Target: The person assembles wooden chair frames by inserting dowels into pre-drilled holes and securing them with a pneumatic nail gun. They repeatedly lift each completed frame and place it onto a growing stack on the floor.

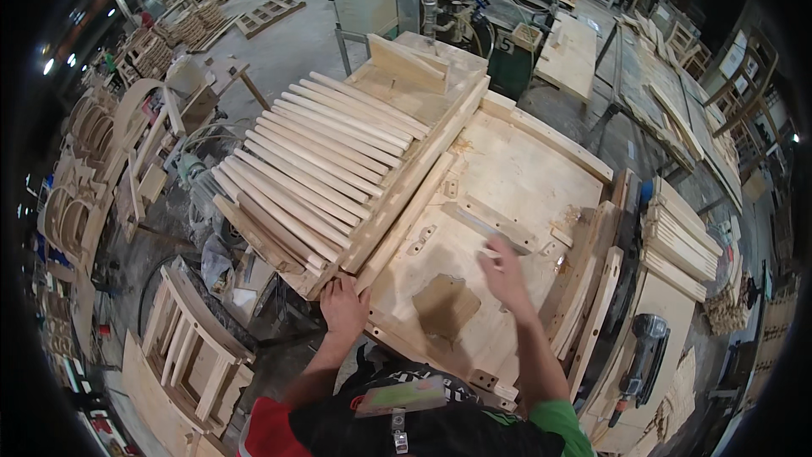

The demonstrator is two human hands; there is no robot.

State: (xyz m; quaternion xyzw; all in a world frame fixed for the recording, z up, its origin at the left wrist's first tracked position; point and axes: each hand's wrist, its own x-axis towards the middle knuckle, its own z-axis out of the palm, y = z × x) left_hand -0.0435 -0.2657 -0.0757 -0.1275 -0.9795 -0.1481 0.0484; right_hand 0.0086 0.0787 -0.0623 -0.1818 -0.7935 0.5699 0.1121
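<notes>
Grey workshop floor is surrounding the wooden table in the head view, pale spindles lying in a row left of a long rail. Left hand is resting at the rail's near end, right hand hovering above the table; cannot tell whether either grip is pinching or spread.

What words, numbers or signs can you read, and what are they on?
White number on the dark green box: clear, but I won't copy it.
White printing on the black shirt: too unclear to read.
Badge: nothing readable.
Pale sheets at right: any writing is too small.
</notes>
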